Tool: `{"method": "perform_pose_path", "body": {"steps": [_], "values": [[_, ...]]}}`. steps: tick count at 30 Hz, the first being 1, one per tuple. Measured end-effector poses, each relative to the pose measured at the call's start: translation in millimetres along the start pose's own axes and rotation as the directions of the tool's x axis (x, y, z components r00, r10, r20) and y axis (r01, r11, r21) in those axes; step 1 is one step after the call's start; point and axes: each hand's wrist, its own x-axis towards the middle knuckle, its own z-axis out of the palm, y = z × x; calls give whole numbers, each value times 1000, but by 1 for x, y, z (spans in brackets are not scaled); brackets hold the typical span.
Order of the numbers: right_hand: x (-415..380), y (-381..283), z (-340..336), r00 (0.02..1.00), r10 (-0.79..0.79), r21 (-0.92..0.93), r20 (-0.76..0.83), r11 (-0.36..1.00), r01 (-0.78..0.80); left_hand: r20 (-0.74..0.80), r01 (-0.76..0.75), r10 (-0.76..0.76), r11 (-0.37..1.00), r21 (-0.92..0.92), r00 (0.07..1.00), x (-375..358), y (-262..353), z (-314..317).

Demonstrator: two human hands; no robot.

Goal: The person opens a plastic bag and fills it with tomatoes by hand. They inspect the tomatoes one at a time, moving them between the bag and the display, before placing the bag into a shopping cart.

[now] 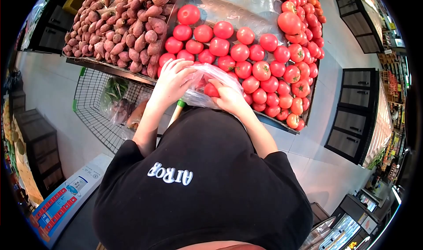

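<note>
A clear plastic bag (203, 96) hangs between my hands at the near edge of the tomato display. My left hand (173, 80) pinches the bag's left side, its fingers bent over the film. In my right hand (228, 96) is a red tomato (211, 90), held at the bag's opening. More red shows through the film, but how many tomatoes lie inside is unclear. Beyond the bag, rows of loose tomatoes (240, 52) fill the near and right parts of the display, with one large tomato (188, 14) at the upper left.
Sweet potatoes (128, 36) are heaped left of the tomatoes. A wire shopping cart (90, 96) with bagged greens (115, 88) stands at the left, below the display's edge. Dark cabinets (352, 113) stand at the right. A printed box (61, 201) is at the lower left.
</note>
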Motion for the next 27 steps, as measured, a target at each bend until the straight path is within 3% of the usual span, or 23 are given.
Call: {"method": "perform_pose_path", "body": {"steps": [5, 8, 9, 10, 11, 13, 16, 17, 23, 27], "values": [[-28, -38, -48, 975, 47, 351, -217, 936, 33, -26, -16, 16, 1000, 0, 1000, 0, 10, 0], [-42, -63, -59, 922, 101, 552, -374, 823, 134, -46, 0, -12, 964, -267, 999, 7, 38, -9], [-44, -72, -64, 898, 51, 477, -438, 860, 184, -68, -38, 10, 908, -418, 998, 9, 45, -7], [-42, -77, -65, 863, -22, 395, -505, 883, 254, 122, 199, -157, 737, -646, 980, 5, 59, -10], [-41, -81, -64, 821, -97, 308, -562, 897, 317, 279, 341, -196, 508, -791, 940, 1, 65, -3], [-37, -88, -72, 773, -275, 113, -571, 907, 406, 449, 478, -197, 135, -868, 871, 5, 87, -2], [-30, -93, -59, 800, -311, 69, -513, 914, 400, 313, 387, -278, 278, -879, 908, 5, 94, 11], [-31, -92, -57, 805, -295, 66, -515, 923, 380, 285, 370, -256, 400, -838, 924, 4, 89, 15], [-37, -83, -45, 843, -94, 289, -530, 914, 284, 212, 295, -216, 496, -817, 953, -1, 85, 16], [-36, -81, -45, 842, -118, 218, -527, 938, 268, 189, 274, -205, 564, -779, 960, 1, 88, 11]]}}
